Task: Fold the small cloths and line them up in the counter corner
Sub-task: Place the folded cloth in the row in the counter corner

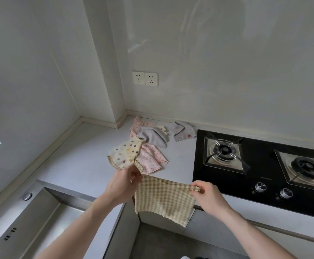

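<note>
Both hands hold a checked cloth (pixel 164 198) by its top corners, left hand (pixel 123 184) pinching one, right hand (pixel 207 192) the other, each grip closed on fabric; it hangs over the counter (pixel 81 165) edge (a dotted cloth (pixel 125 153), pink and grey ones lie unfolded near the corner)

Stove: black two-burner gas hob (pixel 227 176), right, two knobs (pixel 260 187) in front.
Sink: steel basin (pixel 40 217), lower left.
Wall: double socket (pixel 145 78).

Beige checked cloth (pixel 164 200); cream, perhaps multicoloured-dotted cloth (pixel 125 152).
</note>
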`<state>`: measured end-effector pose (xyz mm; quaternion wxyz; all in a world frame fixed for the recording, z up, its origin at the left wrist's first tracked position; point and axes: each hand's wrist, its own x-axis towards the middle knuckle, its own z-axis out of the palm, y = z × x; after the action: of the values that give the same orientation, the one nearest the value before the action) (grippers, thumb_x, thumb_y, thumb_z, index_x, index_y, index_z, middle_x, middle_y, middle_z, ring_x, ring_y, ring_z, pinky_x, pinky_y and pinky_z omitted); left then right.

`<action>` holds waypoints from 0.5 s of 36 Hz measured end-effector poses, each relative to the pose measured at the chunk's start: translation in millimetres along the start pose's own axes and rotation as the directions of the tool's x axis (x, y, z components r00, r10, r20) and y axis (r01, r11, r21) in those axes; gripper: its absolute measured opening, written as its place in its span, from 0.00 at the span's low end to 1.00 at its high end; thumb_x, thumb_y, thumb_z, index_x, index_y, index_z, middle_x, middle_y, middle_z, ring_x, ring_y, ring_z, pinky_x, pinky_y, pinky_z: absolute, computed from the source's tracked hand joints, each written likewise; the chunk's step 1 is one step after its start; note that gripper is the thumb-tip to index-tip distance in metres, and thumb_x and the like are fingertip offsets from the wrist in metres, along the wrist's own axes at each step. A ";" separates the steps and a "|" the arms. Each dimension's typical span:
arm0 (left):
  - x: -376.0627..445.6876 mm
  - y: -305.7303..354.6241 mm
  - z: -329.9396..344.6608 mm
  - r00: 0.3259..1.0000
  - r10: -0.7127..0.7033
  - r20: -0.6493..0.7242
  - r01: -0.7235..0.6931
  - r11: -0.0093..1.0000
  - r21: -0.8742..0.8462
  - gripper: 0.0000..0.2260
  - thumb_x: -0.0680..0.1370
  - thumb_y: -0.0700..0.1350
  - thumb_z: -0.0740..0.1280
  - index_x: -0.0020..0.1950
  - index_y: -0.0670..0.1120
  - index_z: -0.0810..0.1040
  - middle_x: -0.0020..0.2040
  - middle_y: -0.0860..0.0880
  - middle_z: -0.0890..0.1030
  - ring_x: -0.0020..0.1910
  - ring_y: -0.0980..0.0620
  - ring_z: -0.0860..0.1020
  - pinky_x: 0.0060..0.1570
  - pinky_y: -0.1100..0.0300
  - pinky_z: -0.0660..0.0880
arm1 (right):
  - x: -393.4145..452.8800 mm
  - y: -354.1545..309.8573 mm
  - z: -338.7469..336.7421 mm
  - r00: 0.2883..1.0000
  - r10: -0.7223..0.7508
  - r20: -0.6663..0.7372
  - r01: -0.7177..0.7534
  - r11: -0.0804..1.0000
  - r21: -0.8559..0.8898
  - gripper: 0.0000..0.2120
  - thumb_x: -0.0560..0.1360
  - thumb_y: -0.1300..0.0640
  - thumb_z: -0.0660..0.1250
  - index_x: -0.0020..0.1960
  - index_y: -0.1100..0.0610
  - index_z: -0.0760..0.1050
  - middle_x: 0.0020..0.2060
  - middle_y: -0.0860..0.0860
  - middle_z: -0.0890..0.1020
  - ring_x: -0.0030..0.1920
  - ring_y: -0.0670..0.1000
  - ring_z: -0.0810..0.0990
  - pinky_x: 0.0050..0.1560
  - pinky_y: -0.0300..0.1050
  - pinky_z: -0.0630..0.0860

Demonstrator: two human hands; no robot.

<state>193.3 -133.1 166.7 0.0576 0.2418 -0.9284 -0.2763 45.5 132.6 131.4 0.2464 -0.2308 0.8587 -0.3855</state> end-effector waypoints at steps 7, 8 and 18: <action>42.1 29.9 5.2 0.998 0.052 -0.023 -0.052 0.999 0.016 0.03 0.79 0.48 0.69 0.47 0.51 0.77 0.41 0.55 0.80 0.43 0.52 0.79 0.43 0.56 0.77 | 38.5 8.2 -26.1 0.997 -0.010 -0.078 0.008 0.999 -0.034 0.07 0.73 0.57 0.75 0.44 0.45 0.84 0.38 0.41 0.86 0.40 0.39 0.83 0.45 0.41 0.79; 49.4 36.1 3.7 0.997 0.064 -0.036 -0.063 0.998 0.011 0.03 0.79 0.48 0.68 0.47 0.51 0.77 0.42 0.55 0.81 0.43 0.52 0.80 0.43 0.57 0.77 | 45.1 6.4 -32.8 0.995 -0.018 -0.101 0.016 1.000 -0.027 0.08 0.72 0.59 0.75 0.44 0.45 0.84 0.39 0.41 0.86 0.41 0.39 0.83 0.45 0.42 0.80; 94.9 86.6 -6.3 0.977 0.110 -0.185 -0.135 0.983 -0.124 0.03 0.81 0.46 0.69 0.53 0.49 0.80 0.49 0.57 0.82 0.42 0.59 0.82 0.42 0.67 0.76 | 82.5 -15.1 -104.0 0.954 -0.168 -0.248 0.195 0.977 0.089 0.08 0.76 0.62 0.71 0.47 0.49 0.83 0.42 0.40 0.85 0.45 0.36 0.81 0.42 0.26 0.74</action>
<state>75.6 -118.5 216.4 0.1733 0.2032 -0.9117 -0.3121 -77.6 132.3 183.4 0.1173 -0.2463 0.8342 -0.4792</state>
